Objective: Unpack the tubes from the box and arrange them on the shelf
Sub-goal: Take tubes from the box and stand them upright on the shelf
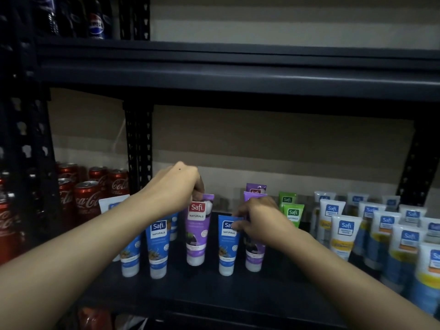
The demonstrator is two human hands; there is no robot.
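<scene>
Two hands work at the shelf [214, 291]: the left hand [176, 186] pinches a purple tube [198, 231] by its crimped top, and the right hand [259, 220] pinches a blue tube [228, 246] by its upper corner, presumably steadying each upright, cap-down.

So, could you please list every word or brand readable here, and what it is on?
"Safi NATURALS": purple tube in the left hand.
"Safi NATURALS": blue tube left of it.
"Saf", "NATURALS": second blue tube, pinched by the right hand.
"Safi": green tubes, white tubes.
"Coca-Cola": red cans.
"PEPSI": dark can, top left.
Smaller print: too blurred to read.
</scene>
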